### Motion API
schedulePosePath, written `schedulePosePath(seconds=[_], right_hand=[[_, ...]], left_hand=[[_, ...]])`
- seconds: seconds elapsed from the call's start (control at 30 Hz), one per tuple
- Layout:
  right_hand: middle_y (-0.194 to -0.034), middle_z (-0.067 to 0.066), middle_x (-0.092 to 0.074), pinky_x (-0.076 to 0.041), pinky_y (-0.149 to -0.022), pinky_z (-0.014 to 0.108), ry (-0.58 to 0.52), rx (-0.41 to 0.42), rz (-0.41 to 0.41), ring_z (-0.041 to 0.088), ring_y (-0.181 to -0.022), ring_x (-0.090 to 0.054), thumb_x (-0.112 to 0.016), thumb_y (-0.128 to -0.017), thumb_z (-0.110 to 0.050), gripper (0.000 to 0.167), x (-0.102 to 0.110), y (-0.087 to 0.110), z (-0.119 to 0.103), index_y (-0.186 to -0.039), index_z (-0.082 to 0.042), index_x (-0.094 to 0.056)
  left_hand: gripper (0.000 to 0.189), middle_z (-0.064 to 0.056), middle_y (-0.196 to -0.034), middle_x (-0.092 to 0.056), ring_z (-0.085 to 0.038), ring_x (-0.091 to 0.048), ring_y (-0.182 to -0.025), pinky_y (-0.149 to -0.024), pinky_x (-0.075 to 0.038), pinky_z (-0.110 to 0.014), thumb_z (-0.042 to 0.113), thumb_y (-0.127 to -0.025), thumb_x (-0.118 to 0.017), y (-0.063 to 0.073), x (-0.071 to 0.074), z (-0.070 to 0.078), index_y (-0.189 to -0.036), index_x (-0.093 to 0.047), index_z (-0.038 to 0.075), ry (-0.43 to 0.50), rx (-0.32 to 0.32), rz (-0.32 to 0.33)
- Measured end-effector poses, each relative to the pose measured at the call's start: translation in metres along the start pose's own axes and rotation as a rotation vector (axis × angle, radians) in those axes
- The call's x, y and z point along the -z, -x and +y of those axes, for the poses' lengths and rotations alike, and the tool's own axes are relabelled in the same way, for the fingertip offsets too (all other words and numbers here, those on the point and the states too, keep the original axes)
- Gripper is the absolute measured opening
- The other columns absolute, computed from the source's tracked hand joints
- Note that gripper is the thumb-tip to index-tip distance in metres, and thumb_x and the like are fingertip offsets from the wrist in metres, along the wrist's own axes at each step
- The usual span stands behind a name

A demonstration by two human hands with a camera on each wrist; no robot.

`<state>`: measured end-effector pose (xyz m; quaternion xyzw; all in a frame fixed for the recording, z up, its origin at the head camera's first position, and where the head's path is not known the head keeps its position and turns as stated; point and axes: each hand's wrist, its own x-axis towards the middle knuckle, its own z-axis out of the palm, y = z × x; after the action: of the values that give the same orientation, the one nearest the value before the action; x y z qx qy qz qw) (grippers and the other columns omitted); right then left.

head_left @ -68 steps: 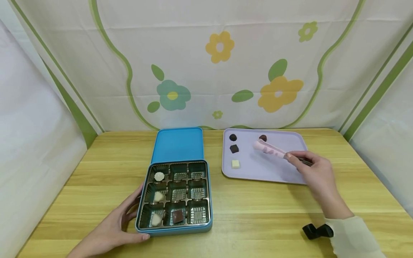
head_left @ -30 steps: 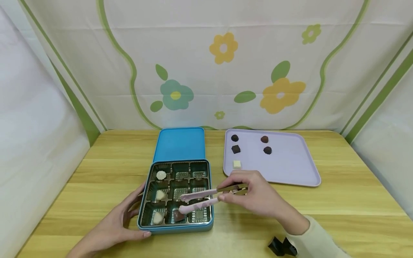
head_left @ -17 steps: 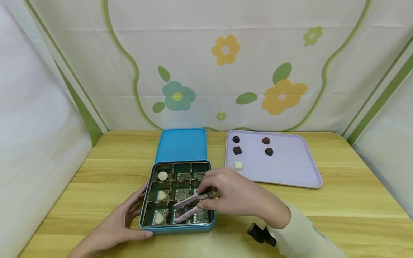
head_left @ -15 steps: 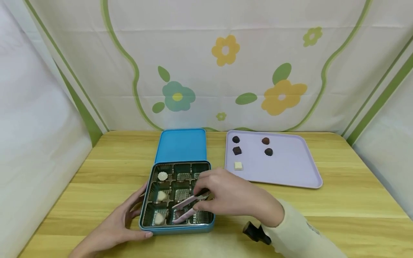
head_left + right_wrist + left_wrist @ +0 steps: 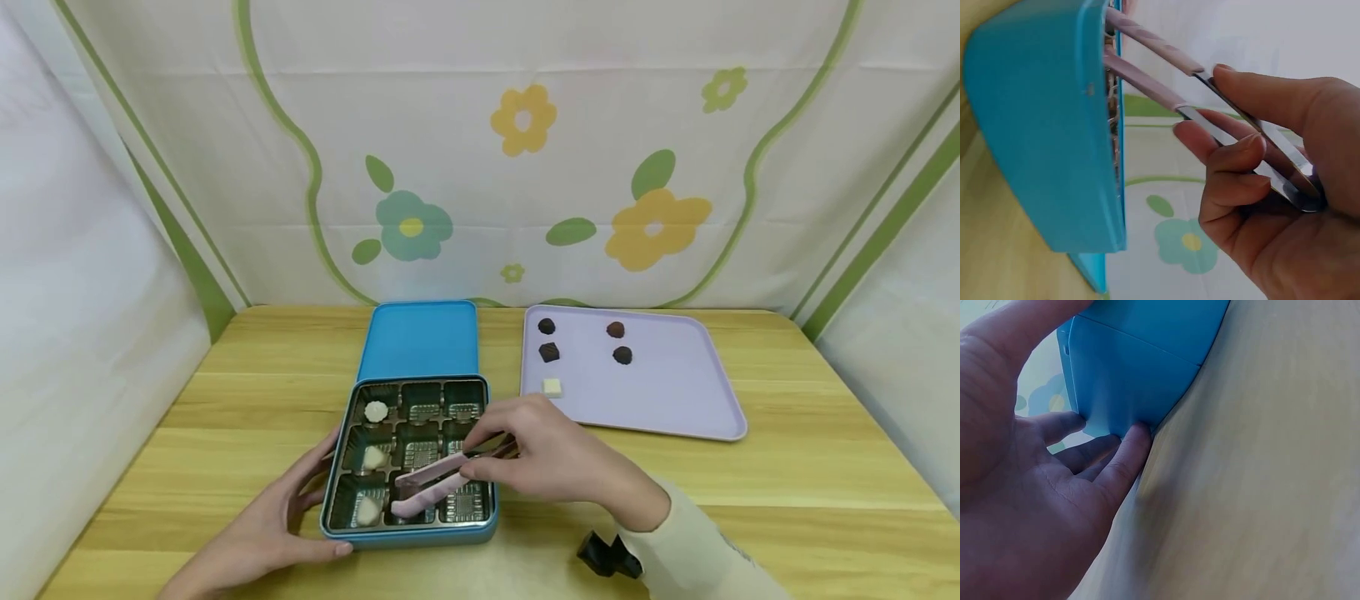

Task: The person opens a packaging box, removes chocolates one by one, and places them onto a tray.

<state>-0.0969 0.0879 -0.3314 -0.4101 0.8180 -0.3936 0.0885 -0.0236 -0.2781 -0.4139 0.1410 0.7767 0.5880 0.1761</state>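
My left hand (image 5: 266, 517) holds the near-left corner of a blue tin (image 5: 420, 540), thumb on the front wall and fingertips on the left side (image 5: 1129, 381). My right hand (image 5: 555, 454) grips metal tongs with pink tips (image 5: 431, 497), also seen in the right wrist view as tongs (image 5: 1147, 87). Their parted tips reach into the front middle compartment, around a brown square chocolate that they mostly hide. Pale chocolates sit in the left column: a fluted one (image 5: 376, 412) at the back, then one (image 5: 374, 457) in the middle and one (image 5: 368, 511) in front.
The blue lid (image 5: 420, 340) lies behind the tin. To the right, a lilac tray (image 5: 675, 400) bears several dark chocolates and a white square one (image 5: 552, 387). A black strap piece (image 5: 607, 557) shows by my right sleeve. A flowered cloth (image 5: 480, 150) stands behind the table.
My right hand has carried the tongs from above the tray leftward into the tin, the tips lowering around the brown chocolate. The left hand keeps its place at the tin.
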Motion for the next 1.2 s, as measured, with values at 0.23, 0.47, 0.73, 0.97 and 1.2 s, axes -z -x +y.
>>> schedulePosePath(seconds=[0.23, 0.47, 0.73, 0.97, 1.2], right_hand=[[-0.093, -0.007, -0.076, -0.057, -0.066, 0.021, -0.049, -0.010, 0.070, -0.004, -0.076, -0.060, -0.084, -0.094, -0.017, 0.010, -0.002, 0.009, 0.008, -0.104, -0.013, -0.084], [-0.090, -0.009, -0.077, -0.055, -0.066, 0.021, -0.090, -0.014, 0.119, -0.003, -0.076, -0.057, -0.085, -0.093, -0.017, 0.011, -0.009, 0.017, 0.016, -0.104, -0.013, -0.084], [-0.096, -0.012, -0.078, -0.055, -0.070, 0.023, -0.123, -0.063, 0.137, 0.000, -0.082, -0.058, -0.084, -0.096, -0.023, 0.012, -0.015, 0.022, 0.018, -0.106, -0.018, -0.083], [-0.099, -0.012, -0.078, -0.055, -0.075, 0.024, -0.181, -0.140, 0.158, 0.003, -0.087, -0.063, -0.083, -0.096, -0.027, 0.013, -0.017, 0.029, 0.020, -0.107, -0.021, -0.083], [-0.099, -0.006, -0.079, -0.059, -0.071, 0.025, -0.237, -0.151, 0.171, 0.004, -0.083, -0.066, -0.083, -0.097, -0.027, 0.014, -0.017, 0.028, 0.025, -0.107, -0.019, -0.083]], left_hand=[[0.120, -0.023, -0.180, -0.005, 0.007, -0.051, -0.139, -0.104, -0.052, -0.019, 0.012, -0.089, -0.088, -0.001, 0.000, 0.001, -0.174, -0.008, 0.038, -0.009, 0.066, 0.000], [0.120, -0.025, -0.179, -0.007, -0.020, -0.051, -0.148, -0.103, -0.056, -0.024, 0.010, -0.090, -0.086, -0.002, 0.001, -0.001, -0.174, -0.005, 0.038, 0.019, 0.098, -0.019], [0.120, -0.033, -0.176, -0.007, -0.061, -0.041, -0.146, -0.098, -0.060, -0.028, 0.007, -0.093, -0.083, -0.002, 0.002, -0.004, -0.174, 0.000, 0.037, 0.058, 0.107, -0.044], [0.121, -0.027, -0.178, -0.006, -0.054, -0.037, -0.153, -0.102, -0.056, -0.026, 0.008, -0.090, -0.085, -0.001, -0.001, -0.003, -0.174, -0.004, 0.038, 0.052, 0.100, -0.020], [0.119, -0.021, -0.180, -0.009, 0.015, -0.045, -0.138, -0.104, -0.051, -0.018, 0.009, -0.089, -0.087, -0.001, -0.002, -0.002, -0.174, -0.010, 0.037, 0.009, 0.053, 0.015]])
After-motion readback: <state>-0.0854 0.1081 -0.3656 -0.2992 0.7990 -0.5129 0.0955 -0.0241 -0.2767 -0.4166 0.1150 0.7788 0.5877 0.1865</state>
